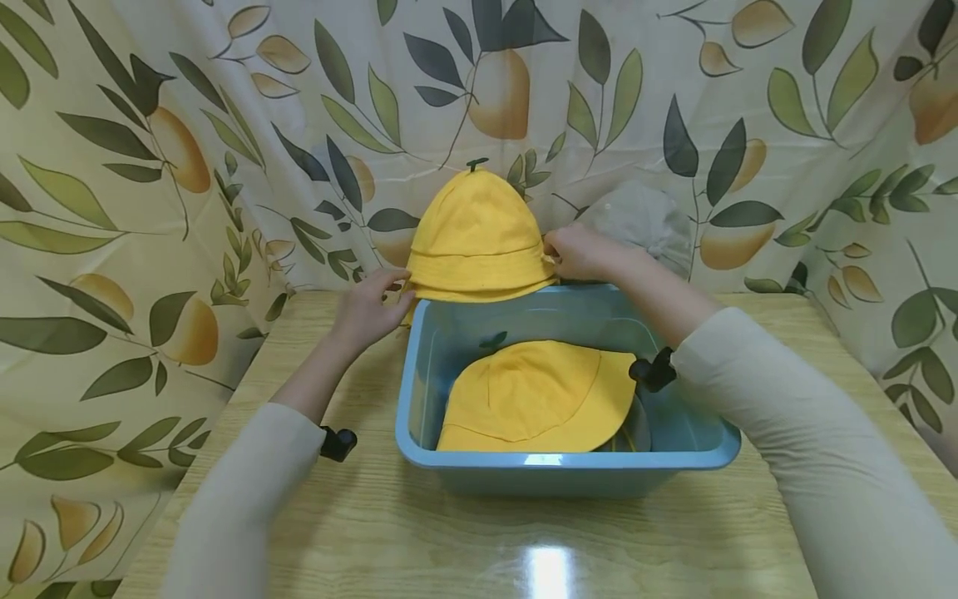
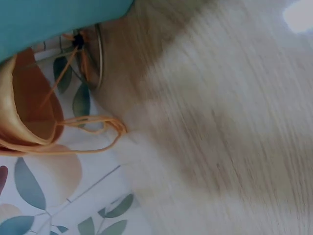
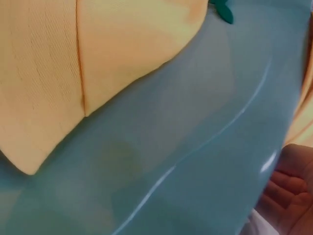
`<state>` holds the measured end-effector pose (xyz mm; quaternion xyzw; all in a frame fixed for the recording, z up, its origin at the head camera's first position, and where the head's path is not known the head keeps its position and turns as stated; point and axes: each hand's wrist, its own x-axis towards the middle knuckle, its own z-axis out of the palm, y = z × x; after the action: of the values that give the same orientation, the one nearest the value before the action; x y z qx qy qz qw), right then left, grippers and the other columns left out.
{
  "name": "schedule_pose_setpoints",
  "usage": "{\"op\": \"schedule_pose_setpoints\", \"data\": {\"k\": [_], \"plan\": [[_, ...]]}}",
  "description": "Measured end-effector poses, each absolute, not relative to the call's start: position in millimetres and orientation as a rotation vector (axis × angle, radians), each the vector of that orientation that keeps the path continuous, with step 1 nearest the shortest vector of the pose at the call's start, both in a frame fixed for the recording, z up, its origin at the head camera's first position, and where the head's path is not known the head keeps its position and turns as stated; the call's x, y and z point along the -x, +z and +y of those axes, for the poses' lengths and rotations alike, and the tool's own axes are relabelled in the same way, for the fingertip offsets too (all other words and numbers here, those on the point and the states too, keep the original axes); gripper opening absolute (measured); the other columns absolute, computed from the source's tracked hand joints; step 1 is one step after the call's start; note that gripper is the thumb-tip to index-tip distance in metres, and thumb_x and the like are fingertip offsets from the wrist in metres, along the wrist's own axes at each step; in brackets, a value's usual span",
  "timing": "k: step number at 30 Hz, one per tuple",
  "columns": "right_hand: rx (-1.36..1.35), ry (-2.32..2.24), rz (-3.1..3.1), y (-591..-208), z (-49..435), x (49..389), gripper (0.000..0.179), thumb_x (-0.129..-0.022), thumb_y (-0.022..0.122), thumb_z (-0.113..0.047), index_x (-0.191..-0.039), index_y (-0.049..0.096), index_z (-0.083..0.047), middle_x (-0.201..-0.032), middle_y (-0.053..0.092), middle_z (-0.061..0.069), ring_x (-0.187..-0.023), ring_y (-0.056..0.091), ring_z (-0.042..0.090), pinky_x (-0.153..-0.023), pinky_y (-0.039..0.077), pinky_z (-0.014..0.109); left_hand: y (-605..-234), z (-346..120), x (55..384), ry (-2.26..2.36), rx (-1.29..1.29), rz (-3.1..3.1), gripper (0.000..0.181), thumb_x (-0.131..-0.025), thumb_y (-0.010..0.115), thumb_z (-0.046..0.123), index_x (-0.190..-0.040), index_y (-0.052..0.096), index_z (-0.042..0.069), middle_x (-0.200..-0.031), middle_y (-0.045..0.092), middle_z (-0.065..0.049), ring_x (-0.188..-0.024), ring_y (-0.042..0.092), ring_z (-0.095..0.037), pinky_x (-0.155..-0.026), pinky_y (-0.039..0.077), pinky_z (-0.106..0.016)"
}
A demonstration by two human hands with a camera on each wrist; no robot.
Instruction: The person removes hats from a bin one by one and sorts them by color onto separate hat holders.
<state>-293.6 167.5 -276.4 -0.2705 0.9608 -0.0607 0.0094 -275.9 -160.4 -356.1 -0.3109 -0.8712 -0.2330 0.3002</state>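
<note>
Hat (image 1: 479,223) is upright behind the bin's (image 1: 416,391) far rim, toward its left half, crown up, green stem (image 1: 476,164) on top. Key relation: brim runs left-right straight between the two grips, so the hat lies to the right of the left hand (image 1: 374,306) and to the left of the right hand (image 1: 580,252); neither is nearer, both are at the brim. Left looks to be pinching the brim's left edge, thumb and fingers together, outside the bin's left end; its wrist view barely catches a fingertip, so no detail there. Right pinches the brim's other side, set a bit higher, forearm crossing over the bin. Cord (image 2: 115,127) hangs loose below the hat. Second hat (image 1: 535,395) lies in the bin on its side. Pale thing (image 1: 636,220) behind right forearm, can't tell what.
</note>
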Motion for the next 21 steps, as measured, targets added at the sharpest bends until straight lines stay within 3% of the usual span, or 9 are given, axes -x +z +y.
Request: {"op": "schedule_pose_setpoints", "data": {"k": [3, 5, 14, 16, 21], "plan": [[0.849, -0.249, 3.011, -271.2, 167.1, 288.8, 0.003, -0.079, 0.053, 0.002, -0.077, 0.052, -0.001, -0.07, 0.051, 0.01, -0.062, 0.045, 0.02, -0.061, 0.039, 0.031, -351.3, -160.4, 263.3, -0.668, 0.805, -2.392, 0.036, -0.085, 0.061, 0.027, -0.113, 0.061, 0.006, -0.109, 0.065, -0.01, -0.094, 0.064, -0.024, -0.065, 0.051, -0.036], [0.846, -0.28, 3.013, -268.1, 166.5, 285.9, 0.008, -0.08, 0.054, 0.0, -0.087, 0.055, 0.002, -0.084, 0.059, 0.016, -0.073, 0.054, 0.025, -0.069, 0.044, 0.036, -347.4, -160.4, 255.2, -0.682, 0.774, -2.472, 0.04, -0.085, 0.06, 0.032, -0.117, 0.059, 0.008, -0.114, 0.063, -0.008, -0.099, 0.061, -0.024, -0.07, 0.05, -0.037], [0.793, -0.572, 2.924, -253.2, 163.7, 273.2, 0.027, -0.085, 0.059, -0.012, -0.109, 0.058, 0.001, -0.109, 0.062, 0.016, -0.098, 0.062, 0.026, -0.085, 0.048, 0.039, -331.3, -160.2, 218.3, -0.664, 0.812, -2.679, 0.061, -0.084, 0.054, 0.051, -0.134, 0.044, 0.017, -0.134, 0.05, -0.004, -0.117, 0.052, -0.023, -0.083, 0.048, -0.042], [0.816, -0.682, 2.872, -249.6, 162.8, 269.0, 0.029, -0.085, 0.061, -0.017, -0.11, 0.059, -0.002, -0.11, 0.062, 0.013, -0.097, 0.062, 0.023, -0.085, 0.048, 0.038, -329.3, -159.0, 210.5, -0.636, 0.859, -2.688, 0.065, -0.084, 0.054, 0.053, -0.137, 0.041, 0.017, -0.136, 0.048, -0.004, -0.121, 0.048, -0.023, -0.091, 0.045, -0.043], [0.93, -0.818, 2.768, -243.6, 157.9, 257.8, 0.033, -0.084, 0.064, -0.029, -0.11, 0.06, -0.009, -0.109, 0.062, 0.004, -0.096, 0.06, 0.016, -0.081, 0.049, 0.034, -327.8, -152.9, 192.9, -0.601, 0.976, -2.641, 0.071, -0.083, 0.054, 0.056, -0.139, 0.038, 0.015, -0.139, 0.044, -0.005, -0.124, 0.045, -0.024, -0.097, 0.041, -0.044]]}}
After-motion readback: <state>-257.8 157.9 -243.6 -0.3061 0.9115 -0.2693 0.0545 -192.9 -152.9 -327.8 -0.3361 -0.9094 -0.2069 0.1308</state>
